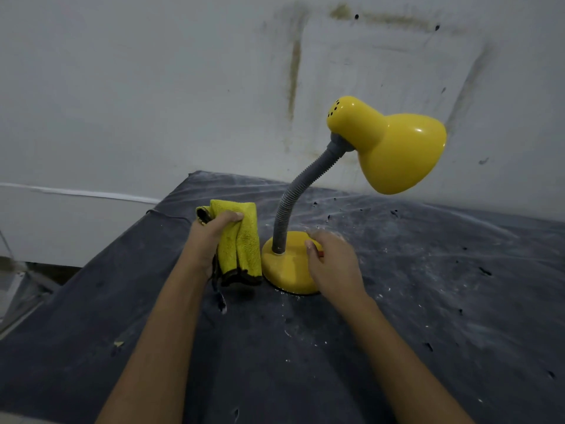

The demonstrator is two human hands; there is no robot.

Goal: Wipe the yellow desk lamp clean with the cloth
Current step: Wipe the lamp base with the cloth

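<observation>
- A dark table [428, 301] meets the far wall [153, 87].
- The lamp [397, 148] stands mid-table, shade leaning right.
- Our left hand [211, 237] grips the cloth [241, 240] just left of the base [284, 270].
- Our right hand [333, 264] clasps the base's right side.

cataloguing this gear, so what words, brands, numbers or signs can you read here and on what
No readable text in this view.
Glossy yellow desk lamp: no label or brand shows.
Fluffy yellow cloth with dark trim: none; its dangling dark strip is too blurred to read.
Dusty dark grey table cover, stained white wall: only marks.
</observation>
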